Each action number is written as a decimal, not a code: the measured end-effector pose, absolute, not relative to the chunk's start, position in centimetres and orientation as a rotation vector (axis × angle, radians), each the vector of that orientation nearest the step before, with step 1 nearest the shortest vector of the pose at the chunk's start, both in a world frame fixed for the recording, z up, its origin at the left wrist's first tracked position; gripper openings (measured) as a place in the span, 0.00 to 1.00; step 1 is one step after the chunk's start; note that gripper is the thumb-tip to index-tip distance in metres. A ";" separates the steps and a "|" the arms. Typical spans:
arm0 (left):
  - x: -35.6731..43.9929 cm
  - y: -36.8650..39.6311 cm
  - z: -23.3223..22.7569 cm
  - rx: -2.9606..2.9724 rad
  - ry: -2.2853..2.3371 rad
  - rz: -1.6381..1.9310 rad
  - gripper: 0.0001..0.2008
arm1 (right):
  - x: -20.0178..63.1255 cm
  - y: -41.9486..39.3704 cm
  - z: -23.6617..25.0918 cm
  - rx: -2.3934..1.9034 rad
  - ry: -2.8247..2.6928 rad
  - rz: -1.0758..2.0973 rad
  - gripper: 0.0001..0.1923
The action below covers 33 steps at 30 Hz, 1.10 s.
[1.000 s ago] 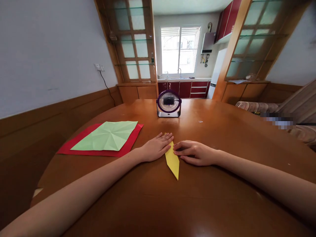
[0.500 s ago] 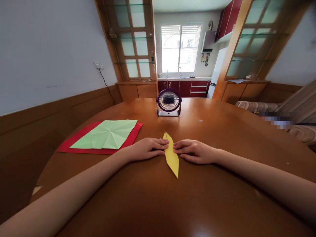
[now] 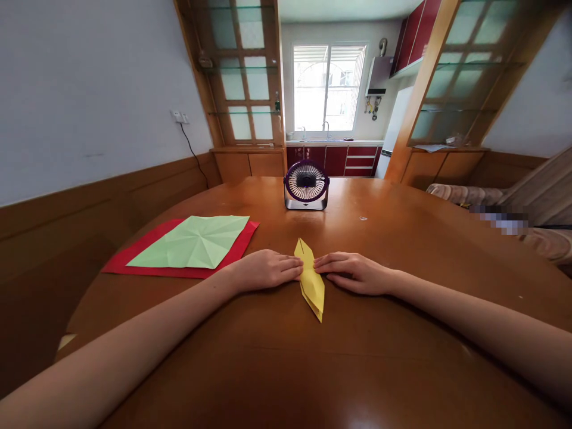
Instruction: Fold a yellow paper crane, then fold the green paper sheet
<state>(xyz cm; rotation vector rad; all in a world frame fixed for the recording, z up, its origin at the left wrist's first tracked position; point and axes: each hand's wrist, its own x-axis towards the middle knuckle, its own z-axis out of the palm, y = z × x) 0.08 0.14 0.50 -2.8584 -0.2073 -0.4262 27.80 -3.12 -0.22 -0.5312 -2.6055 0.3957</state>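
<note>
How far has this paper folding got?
Well along, it seems: the yellow paper is already a narrow pointed diamond. Left hand and right hand press its two sides on the table. What remains is unclear. A creased green sheet lies flat on a red sheet.

Both hands, left (image 3: 263, 269) & right (image 3: 353, 273), pinching folded yellow paper (image 3: 311, 285), wood table (image 3: 402, 250), fan (image 3: 306, 185) behind
</note>
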 end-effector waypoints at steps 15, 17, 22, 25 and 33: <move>2.1 -1.6 -0.3 -2.992 -0.657 -0.733 0.08 | 27.6 -3.1 -0.3 -0.590 -2.594 0.298 0.19; 2.2 -1.6 -0.3 -3.012 -0.702 -0.780 0.07 | 27.5 -3.0 -0.2 -0.597 -2.589 0.278 0.18; 2.4 -1.4 -0.4 -3.017 -0.784 -0.830 0.05 | 27.0 -2.3 -0.4 -0.605 -2.561 0.261 0.14; 2.4 -1.4 -0.4 -3.038 -0.868 -0.891 0.04 | 26.7 -2.0 -0.5 -0.607 -2.539 0.275 0.12; 2.5 -0.8 -0.3 -3.191 -1.120 -1.062 0.07 | 25.8 -1.0 -1.1 -0.733 -2.307 0.566 0.10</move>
